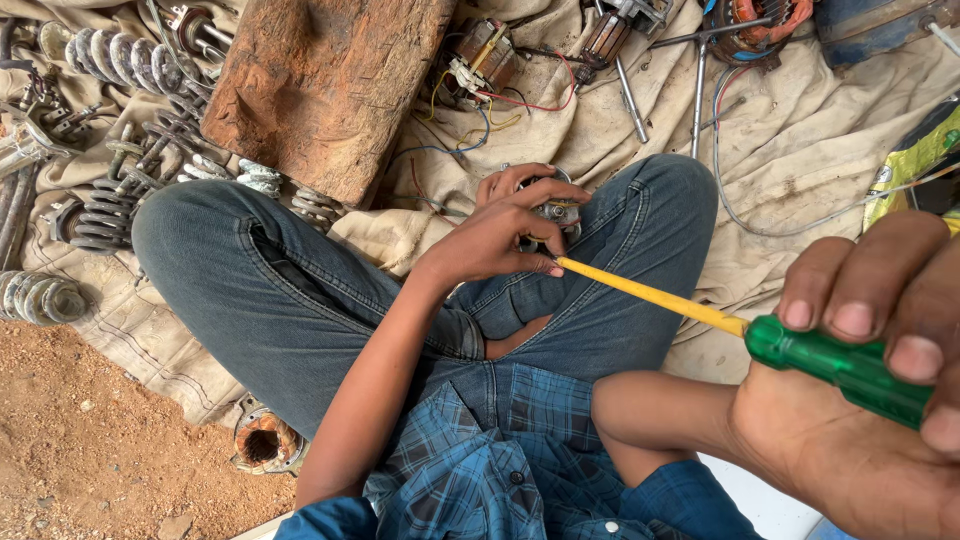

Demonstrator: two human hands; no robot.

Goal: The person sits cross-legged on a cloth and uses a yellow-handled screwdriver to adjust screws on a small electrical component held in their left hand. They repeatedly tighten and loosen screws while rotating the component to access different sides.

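I sit cross-legged in blue jeans on a dirty cloth. My left hand (pixel 505 228) grips a small round metal motor part (pixel 556 212) that rests between my knees. My right hand (pixel 860 390), close to the camera at lower right, is closed on the green handle of a screwdriver (pixel 835 362). Its yellow shaft (pixel 645 292) runs up and left, and the tip meets the metal part just under my left fingers.
A worn wooden block (pixel 325 85) lies at the top centre. Several coiled heating elements (pixel 125 140) crowd the left. Motor parts with coloured wires (pixel 480 75), metal rods (pixel 697 95) and a grey cable (pixel 790 225) lie on the cloth (pixel 800 150). Bare soil (pixel 90 440) at lower left.
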